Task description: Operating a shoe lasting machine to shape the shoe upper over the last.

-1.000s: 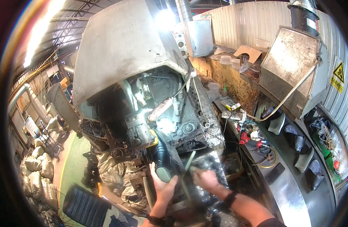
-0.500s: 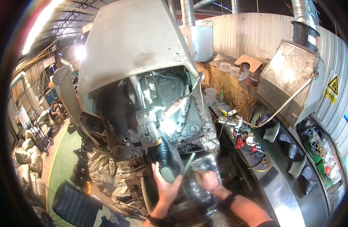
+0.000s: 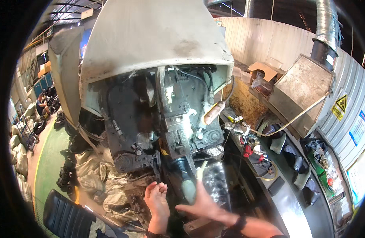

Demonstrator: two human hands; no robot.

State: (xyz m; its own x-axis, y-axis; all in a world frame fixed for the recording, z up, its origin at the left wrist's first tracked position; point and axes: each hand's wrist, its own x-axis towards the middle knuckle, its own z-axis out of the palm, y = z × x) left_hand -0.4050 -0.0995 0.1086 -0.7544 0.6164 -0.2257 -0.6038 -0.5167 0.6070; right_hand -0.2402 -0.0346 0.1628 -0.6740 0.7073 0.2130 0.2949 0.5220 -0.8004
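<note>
A dark shoe-like piece with a rounded pale green end (image 3: 188, 191) is lodged under the front of a grimy machine head (image 3: 178, 131). My left hand (image 3: 157, 201) is raised to the left of it, fingers loosely bent, with nothing in it. My right hand (image 3: 202, 202) is spread beside the green end, its thumb stretched left below it. The right fingertips reach up to a short pale stick (image 3: 202, 168); whether they press on it cannot be made out. A cylindrical grip-like part (image 3: 213, 113) hangs at the machine's right side.
A grey bench or conveyor (image 3: 289, 214) on the right carries several dark shoes (image 3: 295, 156), red-handled tools (image 3: 249, 150) and a dark flat phone-like object (image 3: 275, 186). Pale sacks (image 3: 87, 170) lie at left, near a black chair (image 3: 65, 216). A metal hood (image 3: 301, 85) juts out at right.
My left hand has come off the green end and moved left. My right hand has opened and moved left, up to the pale stick and green end. The view has shifted.
</note>
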